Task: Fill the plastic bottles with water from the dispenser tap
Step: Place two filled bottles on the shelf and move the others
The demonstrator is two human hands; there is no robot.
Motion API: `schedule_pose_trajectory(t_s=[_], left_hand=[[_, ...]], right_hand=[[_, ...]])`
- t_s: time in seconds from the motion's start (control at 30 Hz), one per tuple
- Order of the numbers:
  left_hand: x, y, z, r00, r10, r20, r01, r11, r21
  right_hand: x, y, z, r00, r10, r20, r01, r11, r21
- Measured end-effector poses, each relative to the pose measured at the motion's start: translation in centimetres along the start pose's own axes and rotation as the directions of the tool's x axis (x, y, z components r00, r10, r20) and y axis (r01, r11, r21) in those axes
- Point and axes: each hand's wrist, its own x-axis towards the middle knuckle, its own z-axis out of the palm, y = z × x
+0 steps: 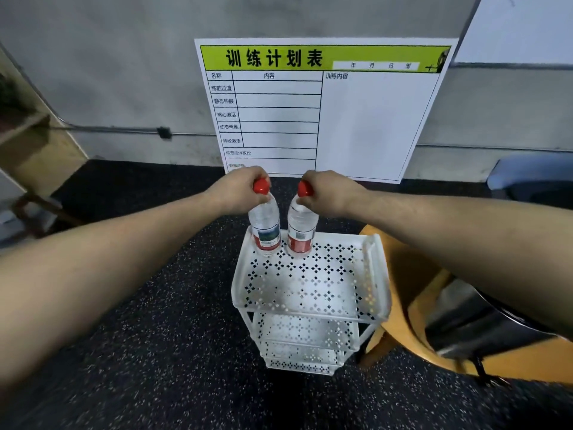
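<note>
Bottles both upright at the far edge of my white perforated rack, left hand pinching the red cap of the left bottle, right hand pinching the cap of the right bottle, bottles just beside each other, whiteboard behind, wooden stool far right

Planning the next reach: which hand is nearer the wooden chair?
Right. The right hand grips a bottle cap on the chair side; the left hand is farther away.
</note>
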Motion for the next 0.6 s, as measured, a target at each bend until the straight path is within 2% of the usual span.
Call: schedule_pose_trajectory(t_s=[0.6], left_hand=[[1.1, 0.9, 0.7, 0.997, 0.006, 0.077, -0.010, 0.998, 0.060]], right_hand=[[1.9, -0.6, 1.2, 0.999, 0.005, 0.053, -0.010, 0.995, 0.096]])
